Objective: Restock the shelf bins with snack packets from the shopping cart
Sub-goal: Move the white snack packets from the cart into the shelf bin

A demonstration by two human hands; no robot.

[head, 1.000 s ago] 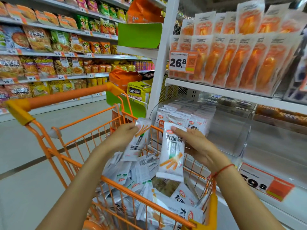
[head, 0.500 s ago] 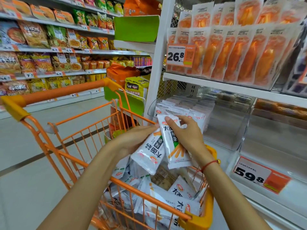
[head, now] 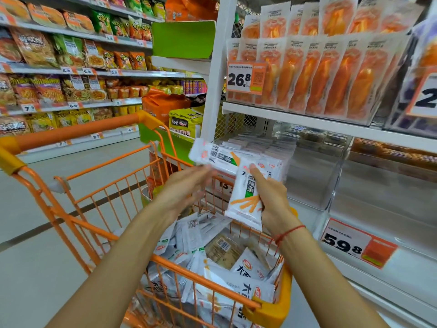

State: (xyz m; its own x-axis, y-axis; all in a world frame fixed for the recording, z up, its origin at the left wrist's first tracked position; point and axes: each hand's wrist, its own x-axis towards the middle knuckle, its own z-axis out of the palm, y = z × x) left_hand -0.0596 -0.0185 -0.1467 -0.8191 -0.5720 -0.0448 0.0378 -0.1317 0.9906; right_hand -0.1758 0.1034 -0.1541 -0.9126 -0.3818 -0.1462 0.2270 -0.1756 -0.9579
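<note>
From the head view, much is blurred: the left hand point(head: 186, 188) is smeared, so whether its fingers grip the sideways packet point(head: 214, 157) above it or merely touch its lower edge cannot be told. That packet lies nearly flat, its left end soft and unreadable. The clear bin point(head: 293, 162) on the lower shelf is only partly visible behind the hands; its stock of white packets point(head: 255, 145) stands in upright rows, the tops too blurred to read. A price tag below that bin is mostly hidden by the hands. The far right of the shelf is cut off at the frame edge.

The right hand point(head: 272, 200) holds an upright packet point(head: 247, 197), thumb across its front and fingers behind. It is white with a green band, black Chinese characters, a red oval logo near the top and orange sticks pictured low down. It sits just near of the bin, above the shopping cart point(head: 205, 278). A red string point(head: 287, 234) circles the right wrist.

In the orange wire cart lies a loose heap of like packets point(head: 246, 266), some showing barcodes.

Readable price tags: "26.8" point(head: 244, 78) on the upper shelf of orange packs, "59.8" point(head: 354, 245) on the near right shelf edge.
</note>
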